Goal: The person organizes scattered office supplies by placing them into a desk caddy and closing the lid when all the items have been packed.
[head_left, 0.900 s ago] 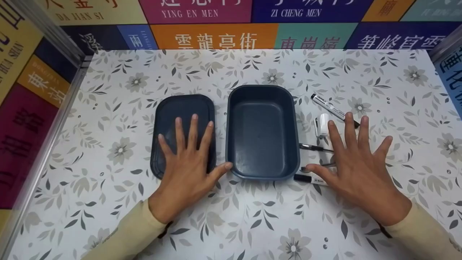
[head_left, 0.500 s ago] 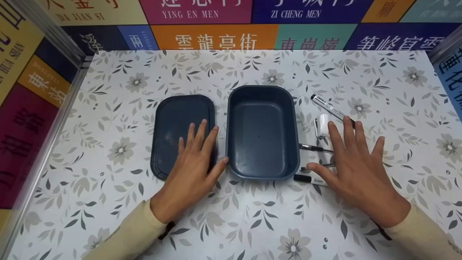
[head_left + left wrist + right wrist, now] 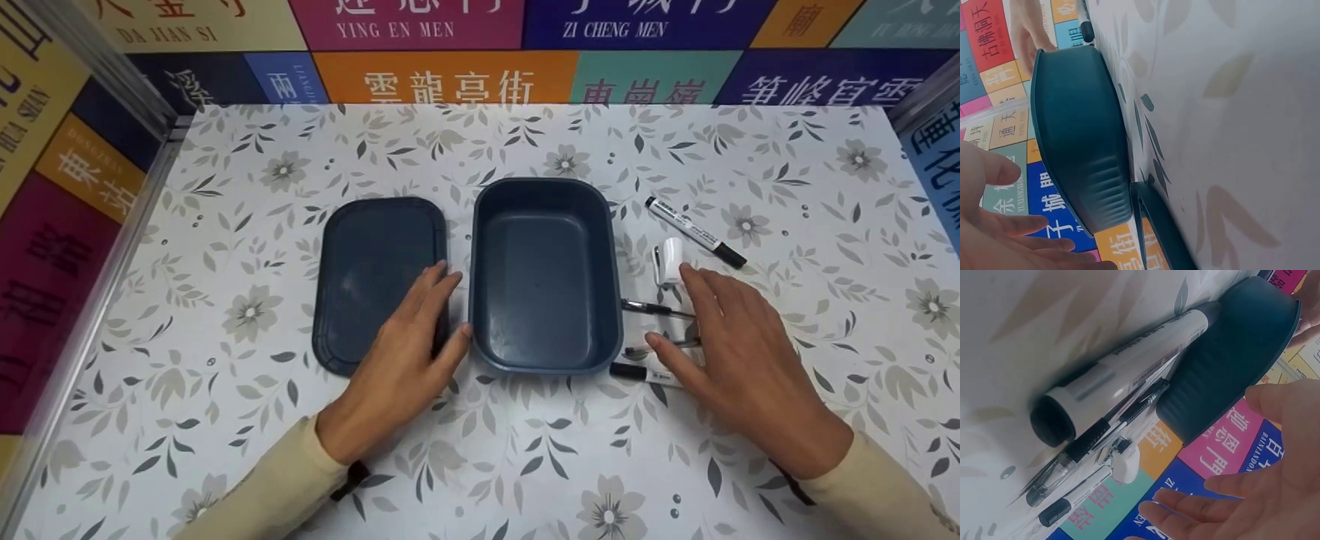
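Flower-patterned tabletop fills my head view, lettered panels behind it. I see an open dark-blue container mid-table, its lid just left. Both hands are apart, fingers loose, holding nothing: left hand above the lid's edge, right hand beside markers, pens and white stapler.

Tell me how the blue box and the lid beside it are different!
The blue box is deep with tall walls, while the lid is low and flat. In the head view, the left hand hides part of the lid, but the blue box's whole floor shows. Both are dark blue, with rounded corners.
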{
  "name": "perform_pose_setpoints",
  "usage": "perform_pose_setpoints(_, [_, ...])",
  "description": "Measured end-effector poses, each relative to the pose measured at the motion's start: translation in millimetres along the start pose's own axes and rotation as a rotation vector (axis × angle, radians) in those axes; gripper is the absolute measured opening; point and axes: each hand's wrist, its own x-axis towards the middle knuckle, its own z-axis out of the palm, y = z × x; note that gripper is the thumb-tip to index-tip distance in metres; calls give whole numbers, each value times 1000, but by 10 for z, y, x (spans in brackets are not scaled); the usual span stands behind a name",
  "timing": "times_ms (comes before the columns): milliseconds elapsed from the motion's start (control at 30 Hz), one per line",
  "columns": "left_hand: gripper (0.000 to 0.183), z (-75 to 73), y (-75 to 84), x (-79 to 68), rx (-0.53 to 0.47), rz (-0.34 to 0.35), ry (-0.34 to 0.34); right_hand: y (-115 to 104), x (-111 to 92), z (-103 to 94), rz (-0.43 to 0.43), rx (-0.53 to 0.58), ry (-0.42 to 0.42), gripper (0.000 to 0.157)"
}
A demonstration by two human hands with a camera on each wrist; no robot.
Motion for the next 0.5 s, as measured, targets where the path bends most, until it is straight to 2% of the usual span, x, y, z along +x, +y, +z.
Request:
perform_pose_setpoints(233, [59, 13, -5, 11, -75, -6, -5, -20, -36, 14, 6, 5, 2, 81])
perform_pose_setpoints(500, [58, 35, 0, 54, -141, -11, 37, -29, -70, 44, -6, 9, 27, 74])
